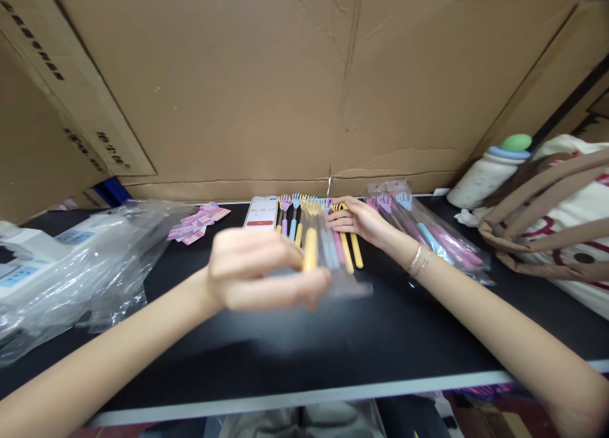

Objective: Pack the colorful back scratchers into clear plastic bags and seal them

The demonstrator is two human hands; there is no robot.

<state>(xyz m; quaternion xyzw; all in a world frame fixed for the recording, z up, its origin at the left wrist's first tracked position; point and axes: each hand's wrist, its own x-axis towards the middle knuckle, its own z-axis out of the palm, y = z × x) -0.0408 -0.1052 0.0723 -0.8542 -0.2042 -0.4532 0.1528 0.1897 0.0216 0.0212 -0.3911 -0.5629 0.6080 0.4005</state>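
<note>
A row of pastel back scratchers point(291, 217) in yellow, blue, purple and pink lies on the black table point(371, 336) against the cardboard wall. My left hand point(259, 277), blurred by motion, is closed on a yellow back scratcher point(310, 244) inside a clear plastic sleeve point(347, 287). My right hand point(359, 220) rests further back with fingers on the yellow scratchers point(351, 248) in the row; its grip is unclear. A pile of bagged scratchers point(435, 238) lies just right of that hand.
A phone point(261, 212) showing a timer lies left of the row, with pink cards point(197, 224) beside it. Crumpled clear plastic bags point(90, 267) cover boxes at left. A bottle point(488, 172) and a tote bag point(556, 222) stand at right. Cardboard point(266, 83) walls the back.
</note>
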